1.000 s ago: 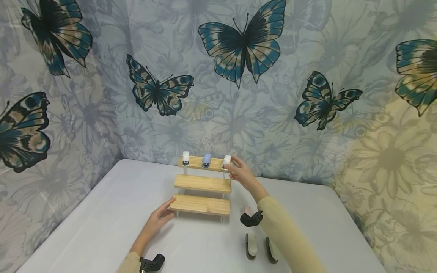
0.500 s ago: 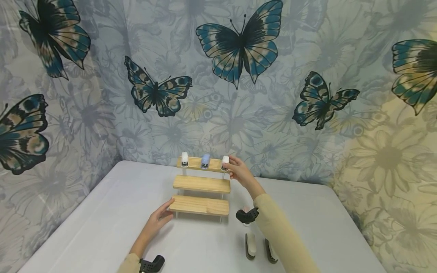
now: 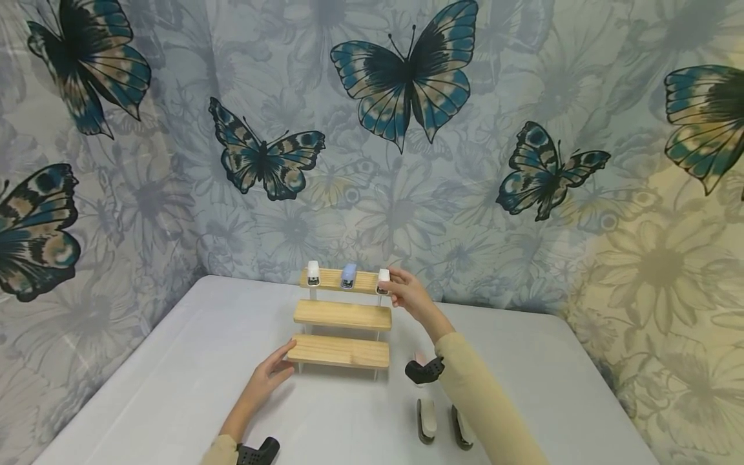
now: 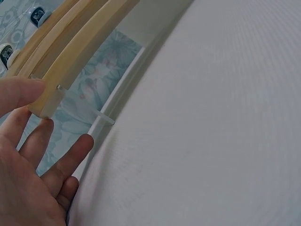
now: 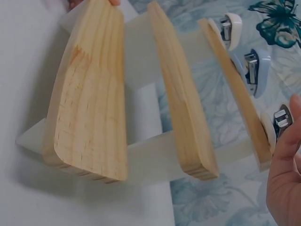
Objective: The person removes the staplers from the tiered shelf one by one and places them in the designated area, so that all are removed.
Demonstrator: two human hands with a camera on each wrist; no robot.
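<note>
A three-tier wooden shelf (image 3: 340, 351) stands on the white table (image 3: 174, 374). Its top tier carries a white stapler (image 3: 313, 272) at the left, a blue stapler (image 3: 349, 274) in the middle and another white stapler (image 3: 383, 279) at the right end. My right hand (image 3: 392, 286) pinches that right-end white stapler (image 5: 272, 127) on the top tier. My left hand (image 3: 283, 360) rests with straight fingers against the left end of the bottom tier (image 4: 49, 96), thumb on its edge. The blue stapler (image 5: 256, 66) and left white stapler (image 5: 230, 26) stand untouched.
Two more staplers (image 3: 427, 420) (image 3: 462, 427) lie on the table near my right forearm, and a pink one (image 3: 417, 357) is half hidden behind the wrist camera. A butterfly-print curtain (image 3: 407, 84) closes the back and sides behind the shelf.
Almost nothing: my right hand stays at the right-end white stapler, shifting only slightly, and my left hand keeps its place at the bottom tier.
</note>
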